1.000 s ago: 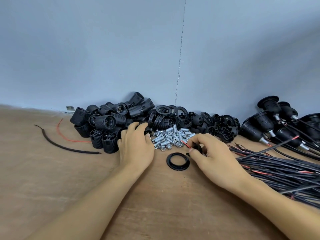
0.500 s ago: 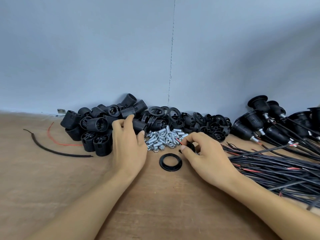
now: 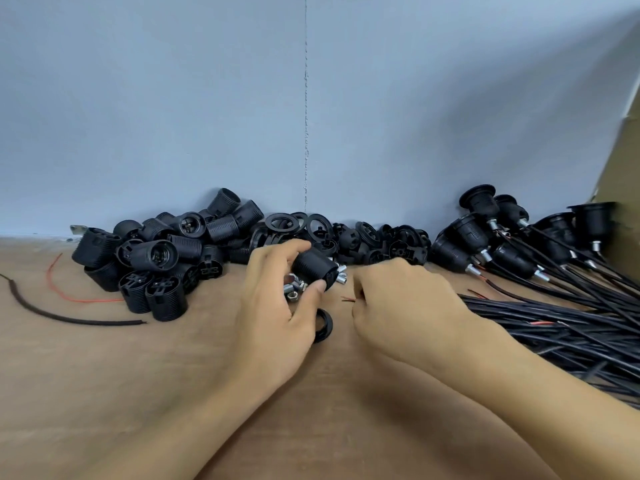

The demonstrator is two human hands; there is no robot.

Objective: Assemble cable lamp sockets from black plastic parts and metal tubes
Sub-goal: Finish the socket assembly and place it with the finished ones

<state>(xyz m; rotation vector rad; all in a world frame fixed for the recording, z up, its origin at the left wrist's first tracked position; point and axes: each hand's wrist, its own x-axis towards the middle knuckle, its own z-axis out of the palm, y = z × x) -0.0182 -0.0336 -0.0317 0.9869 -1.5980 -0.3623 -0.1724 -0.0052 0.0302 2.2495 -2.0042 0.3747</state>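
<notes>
My left hand (image 3: 273, 310) grips a black threaded socket body (image 3: 313, 268), lifted just above the small pile of metal tubes and nuts (image 3: 294, 289). My right hand (image 3: 401, 306) is curled beside it and pinches a cable end, whose red wire tip (image 3: 348, 299) pokes out to the left. A black plastic ring (image 3: 325, 325) lies flat on the table, half hidden under my left thumb. The heap of loose socket bodies (image 3: 156, 258) sits at the back left.
Loose rings and caps (image 3: 377, 242) are piled against the blue wall. Finished sockets on cables (image 3: 491, 237) lie at the back right, and a cable bundle (image 3: 561, 327) fans out on the right. A cable scrap (image 3: 69, 318) and red wire (image 3: 79, 299) lie left. Cardboard (image 3: 620, 168) stands far right.
My left hand has picked a socket body out of the heap and carried it right, over the metal tubes. My right hand has stayed beside it with the cable end.
</notes>
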